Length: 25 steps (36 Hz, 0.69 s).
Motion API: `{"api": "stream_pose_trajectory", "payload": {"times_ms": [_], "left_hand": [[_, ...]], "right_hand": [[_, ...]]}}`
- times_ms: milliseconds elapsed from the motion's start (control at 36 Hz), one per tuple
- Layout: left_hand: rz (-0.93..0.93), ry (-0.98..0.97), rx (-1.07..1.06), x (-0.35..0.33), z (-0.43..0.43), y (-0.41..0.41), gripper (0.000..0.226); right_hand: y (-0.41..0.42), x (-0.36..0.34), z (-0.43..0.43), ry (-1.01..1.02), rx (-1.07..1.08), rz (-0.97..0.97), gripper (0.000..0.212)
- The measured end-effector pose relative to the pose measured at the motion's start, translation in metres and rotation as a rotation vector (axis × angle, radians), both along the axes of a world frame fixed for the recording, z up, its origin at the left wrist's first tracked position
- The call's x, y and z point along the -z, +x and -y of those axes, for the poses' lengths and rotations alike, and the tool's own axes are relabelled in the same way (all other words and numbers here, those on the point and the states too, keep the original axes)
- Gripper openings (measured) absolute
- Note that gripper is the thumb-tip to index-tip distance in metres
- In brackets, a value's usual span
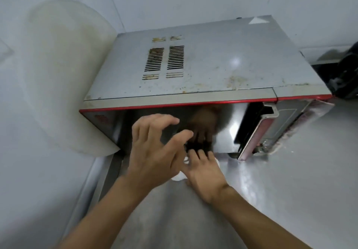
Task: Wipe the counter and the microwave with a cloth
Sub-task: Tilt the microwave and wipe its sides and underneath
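Observation:
A grey microwave point(209, 68) with a red front trim and a stained top stands on the steel counter point(290, 181). Its mirrored door point(228, 125) reflects my hands. My left hand point(155, 152) hovers in front of the door with fingers spread and loosely bent, holding nothing. My right hand point(205, 173) rests on a white cloth point(179, 177) at the foot of the door, fingers laid over it. Most of the cloth is hidden under that hand.
A white board point(64, 74) leans against the wall left of the microwave. A black bag point(346, 74) sits at the right edge behind the microwave. The microwave's handle point(259, 132) and control panel stand to the right of my hands.

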<state>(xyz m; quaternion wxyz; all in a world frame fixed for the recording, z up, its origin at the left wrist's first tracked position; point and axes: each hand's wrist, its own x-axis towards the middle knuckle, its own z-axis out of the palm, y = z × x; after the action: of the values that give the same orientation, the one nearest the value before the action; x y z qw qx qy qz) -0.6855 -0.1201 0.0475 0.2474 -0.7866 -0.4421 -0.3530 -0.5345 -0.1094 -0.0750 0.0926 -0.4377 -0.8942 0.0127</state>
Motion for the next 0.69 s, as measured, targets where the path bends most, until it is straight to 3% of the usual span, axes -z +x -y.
{"api": "stream_pose_trajectory", "payload": {"times_ms": [139,250,444,556,694], "left_hand": [[-0.188,-0.074,0.09,-0.039,-0.031,0.026,0.043],[-0.35,-0.186,0.176,-0.07,-0.051,0.044,0.046],[-0.452,-0.256,0.412,-0.1,-0.084,0.106,0.041],[-0.549,-0.27,0.476,-0.102,-0.101,0.142,0.049],[-0.595,-0.301,0.495,-0.092,-0.109,0.158,0.055]], "right_hand": [[0.032,-0.027,0.021,-0.067,0.105,-0.217,0.059],[0.071,-0.066,0.046,0.071,0.163,-0.488,0.058],[0.127,-0.116,0.053,0.307,0.643,-1.127,0.058],[0.138,-0.113,0.023,0.171,0.762,-1.147,0.057],[0.143,-0.083,0.016,0.036,0.742,-1.091,0.051]]}}
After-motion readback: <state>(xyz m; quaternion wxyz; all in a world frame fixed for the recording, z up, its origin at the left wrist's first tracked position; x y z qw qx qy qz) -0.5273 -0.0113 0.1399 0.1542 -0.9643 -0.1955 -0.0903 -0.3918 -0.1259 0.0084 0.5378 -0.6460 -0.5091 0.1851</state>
